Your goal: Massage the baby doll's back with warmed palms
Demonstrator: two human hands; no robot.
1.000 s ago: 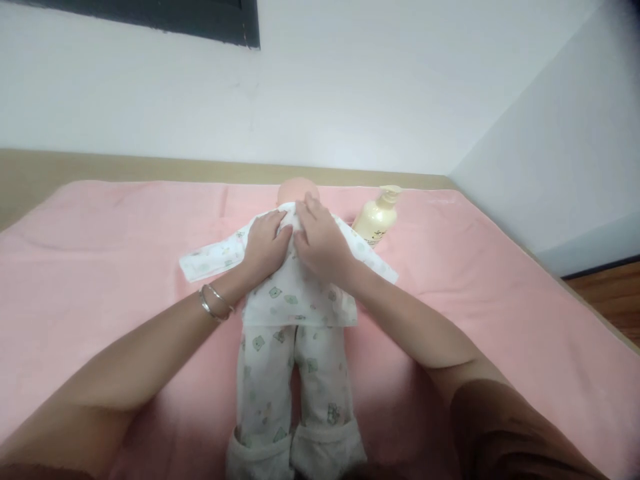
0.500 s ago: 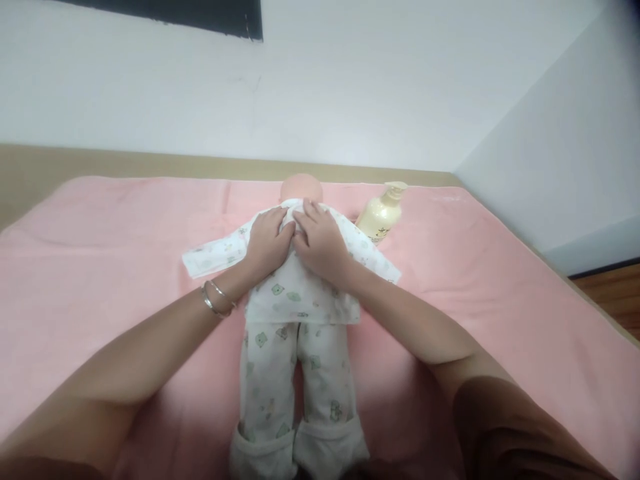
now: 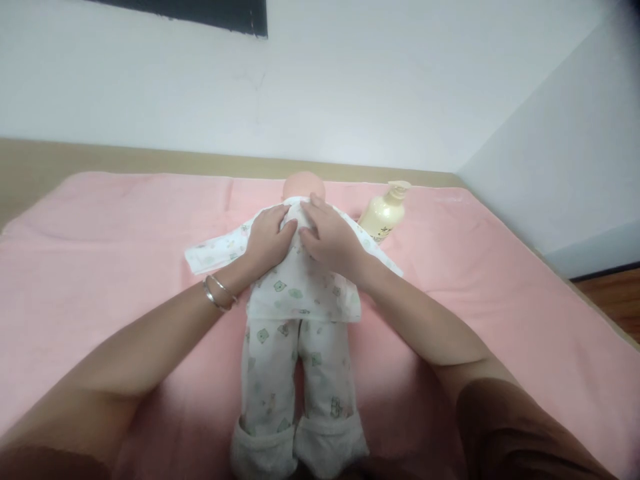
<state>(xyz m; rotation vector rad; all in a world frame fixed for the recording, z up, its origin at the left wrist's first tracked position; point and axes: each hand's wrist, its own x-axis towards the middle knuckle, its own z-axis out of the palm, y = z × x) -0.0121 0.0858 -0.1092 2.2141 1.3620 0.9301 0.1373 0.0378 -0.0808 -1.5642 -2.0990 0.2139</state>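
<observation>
A baby doll [image 3: 304,185] lies stretched out with its head away from me and its face hidden. It wears a white printed shirt [image 3: 290,293] and matching trousers [image 3: 273,367] with turned-up cuffs. My left hand [image 3: 270,239] rests on the left side of the upper shirt, palm down, thumb pointing inward. On the right side of the upper shirt lies my right hand [image 3: 333,233], its fingers extended and near the doll's collar. Neither hand grips anything. Two thin silver bangles [image 3: 216,293] circle my left wrist.
A cream pump bottle [image 3: 384,213] leans or lies to the right of the doll's shoulder. Pink cloth [image 3: 110,267] covers the surface beneath. Behind it runs a tan edge [image 3: 150,159] along a white wall [image 3: 350,80]. Wooden flooring [image 3: 613,297] shows at far right.
My right hand has shifted slightly outward to the right, widening the gap between my thumbs. My left hand stays in nearly the same place. The view has moved a little.
</observation>
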